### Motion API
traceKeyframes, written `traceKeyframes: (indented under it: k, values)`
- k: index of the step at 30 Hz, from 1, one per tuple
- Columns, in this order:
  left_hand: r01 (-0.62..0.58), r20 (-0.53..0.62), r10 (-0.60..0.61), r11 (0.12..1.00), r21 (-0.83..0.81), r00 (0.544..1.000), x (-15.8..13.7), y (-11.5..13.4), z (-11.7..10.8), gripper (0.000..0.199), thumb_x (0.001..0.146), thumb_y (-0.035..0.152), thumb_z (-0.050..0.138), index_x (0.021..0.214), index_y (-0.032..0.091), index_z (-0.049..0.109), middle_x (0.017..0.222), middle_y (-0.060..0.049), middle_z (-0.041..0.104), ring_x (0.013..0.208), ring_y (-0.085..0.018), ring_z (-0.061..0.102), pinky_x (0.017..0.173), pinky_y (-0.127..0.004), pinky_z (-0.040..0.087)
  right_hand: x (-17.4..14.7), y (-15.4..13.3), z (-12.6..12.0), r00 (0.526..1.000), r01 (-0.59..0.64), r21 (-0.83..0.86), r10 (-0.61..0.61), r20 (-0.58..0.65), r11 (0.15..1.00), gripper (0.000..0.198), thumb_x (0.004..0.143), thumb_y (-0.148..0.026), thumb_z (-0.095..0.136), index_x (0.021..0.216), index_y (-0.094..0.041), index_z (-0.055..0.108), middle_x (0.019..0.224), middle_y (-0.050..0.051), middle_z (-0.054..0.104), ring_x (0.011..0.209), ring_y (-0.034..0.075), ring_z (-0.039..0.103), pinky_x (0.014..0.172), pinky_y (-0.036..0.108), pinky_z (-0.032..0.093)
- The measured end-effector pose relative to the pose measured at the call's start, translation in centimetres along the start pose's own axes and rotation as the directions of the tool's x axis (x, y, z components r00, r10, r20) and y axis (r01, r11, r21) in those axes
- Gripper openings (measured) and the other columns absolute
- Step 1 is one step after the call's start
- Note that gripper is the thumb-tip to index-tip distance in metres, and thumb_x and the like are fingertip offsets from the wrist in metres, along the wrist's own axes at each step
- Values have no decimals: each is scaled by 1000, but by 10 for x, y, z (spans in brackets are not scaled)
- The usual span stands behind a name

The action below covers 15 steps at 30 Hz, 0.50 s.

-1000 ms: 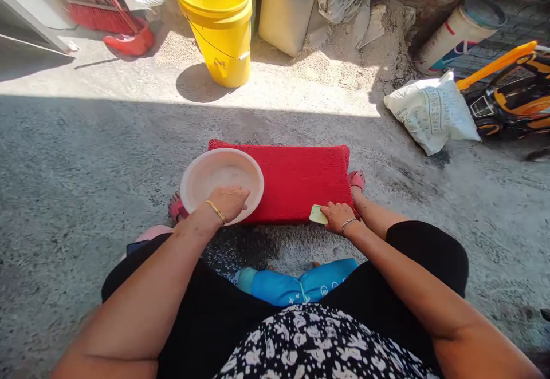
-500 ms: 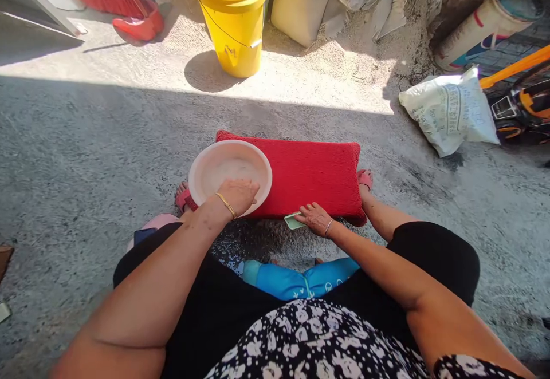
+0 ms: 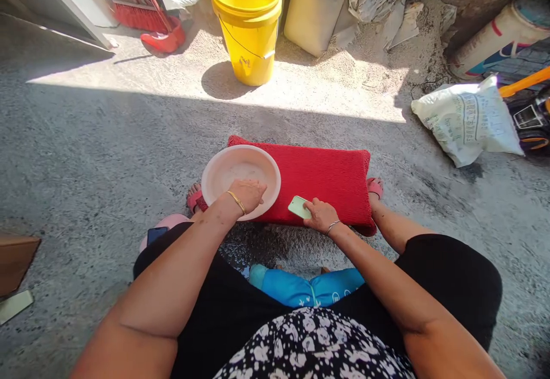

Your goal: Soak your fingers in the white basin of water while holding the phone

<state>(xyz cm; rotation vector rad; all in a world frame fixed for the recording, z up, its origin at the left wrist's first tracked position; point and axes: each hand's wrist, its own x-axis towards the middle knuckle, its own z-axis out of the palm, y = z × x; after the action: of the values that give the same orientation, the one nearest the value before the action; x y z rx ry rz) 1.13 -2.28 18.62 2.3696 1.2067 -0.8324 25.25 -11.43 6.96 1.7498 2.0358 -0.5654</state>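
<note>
My left hand is over the near right part of a pale pink basin, its fingers bent downward and pressed together. Whatever may be under those fingers is hidden. In my right hand is a thin pale green rectangular piece with rounded corners, perhaps a phone case. It is held by one end between thumb and fingers, over the near edge of a red cloth-covered low stand. The basin rests on the left part of that stand.
A yellow bucket stands beyond the stand. A white printed sack lies to the right, a red broom and dustpan at the far left. Wet floor shows below the stand. A dark phone lies by my left knee.
My right hand has lifted the pale green piece from below the stand's near edge to over the red cloth. My left hand stays at the basin. The whole view has shifted slightly.
</note>
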Motion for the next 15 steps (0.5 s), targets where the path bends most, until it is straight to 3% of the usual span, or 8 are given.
traceKeyframes:
  k: [4, 7, 11, 13, 15]
  values:
    - [10, 2, -10, 1000, -1, 1000, 4, -3, 1, 37, 93, 34, 48, 126, 21, 57, 124, -14, 62, 113, -29, 60, 89, -41, 48, 31, -45, 11, 999, 24, 86, -22, -23, 996, 46, 83, -45, 59, 126, -28, 54, 114, 9, 57, 96, 22, 58, 79, 31, 41]
    - [1, -13, -1, 1000, 4, 1000, 7, -5, 3, 37, 93, 35, 47, 126, 21, 57, 123, -14, 63, 113, -30, 60, 89, -42, 48, 33, -36, 23, 1000, 3, 104, 1, -31, 995, 50, 82, -44, 60, 130, -30, 52, 116, 8, 56, 99, 22, 58, 80, 32, 42]
    - [-26, -15, 27, 1000, 11, 1000, 8, -2, 2, 38, 93, 34, 47, 126, 20, 56, 122, -15, 63, 113, -31, 61, 89, -43, 49, 2, 35, 36, 973, -228, 110, 232, -21, 967, 52, 82, -42, 61, 132, -30, 51, 117, 8, 56, 102, 23, 58, 83, 32, 42]
    - [-19, -3, 19, 1000, 6, 1000, 8, 1, 1, 39, 93, 34, 46, 128, 20, 56, 125, -16, 62, 114, -32, 60, 89, -44, 49, -19, 83, 39, 907, -420, 115, 420, 17, 900, 54, 82, -41, 61, 133, -29, 49, 119, 9, 56, 103, 23, 59, 83, 33, 43]
    - [-18, 12, 18, 1000, 0, 1000, 9, 2, 1, 40, 93, 34, 46, 128, 19, 55, 126, -17, 61, 114, -32, 60, 89, -45, 48, -37, 124, 38, 805, -593, 122, 590, 64, 796, 55, 81, -41, 61, 133, -26, 50, 119, 11, 56, 104, 24, 60, 82, 33, 44]
